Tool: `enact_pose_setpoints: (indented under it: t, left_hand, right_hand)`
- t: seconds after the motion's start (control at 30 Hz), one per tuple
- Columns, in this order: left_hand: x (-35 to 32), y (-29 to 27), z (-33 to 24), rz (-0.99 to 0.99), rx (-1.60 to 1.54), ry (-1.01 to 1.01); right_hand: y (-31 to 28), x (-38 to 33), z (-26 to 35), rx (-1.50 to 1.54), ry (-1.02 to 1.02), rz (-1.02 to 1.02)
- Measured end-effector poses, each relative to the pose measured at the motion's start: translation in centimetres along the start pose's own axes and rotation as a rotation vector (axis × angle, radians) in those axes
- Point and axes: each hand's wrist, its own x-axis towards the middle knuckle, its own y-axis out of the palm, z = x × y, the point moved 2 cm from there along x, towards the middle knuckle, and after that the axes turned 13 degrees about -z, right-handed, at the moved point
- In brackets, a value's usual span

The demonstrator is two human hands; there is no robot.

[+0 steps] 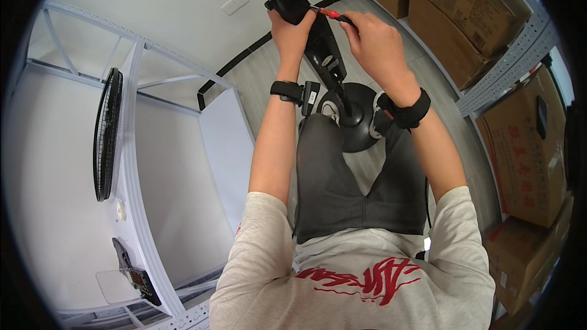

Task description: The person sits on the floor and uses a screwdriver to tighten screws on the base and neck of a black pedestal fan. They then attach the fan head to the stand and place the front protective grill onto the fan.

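A white table (55,177) at the left carries a black round fan grille (107,134) standing on edge, a small white disc (121,210), a black flat part (136,278) and a pale sheet, perhaps a plate (116,286). The grey plank floor (257,79) bears the fan's round black base (359,123). Metal shelving (520,55) at the right holds brown cardboard boxes (471,18)

One fan (324,55), one screwdriver (333,16), one grille (107,134), five cardboard boxes (471,18).
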Motion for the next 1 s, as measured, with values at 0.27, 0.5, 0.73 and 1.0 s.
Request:
enact_pose_setpoints:
  t: [0.27, 0.5, 0.73, 1.0]
  left_hand:
    - [-0.3, -0.1, -0.7, 0.006, -0.010, -0.013]
    - [-0.3, -0.2, -0.8, -0.010, -0.008, 0.003]
    - [-0.1, -0.1, -0.2, -0.016, 0.004, 0.010]
    - [-0.1, -0.2, -0.6, -0.009, 0.029, 0.008]
  right_hand:
    - [-0.1, 0.0, -0.1, 0.024, 0.122, 0.104]
    - [0.2, -1.2, 0.4, 0.041, -0.053, -0.072]
    - [0.4, -2.0, -0.1, 0.023, -0.034, -0.072]
    - [-0.8, -0.1, 0.9, -0.028, -0.045, -0.012]
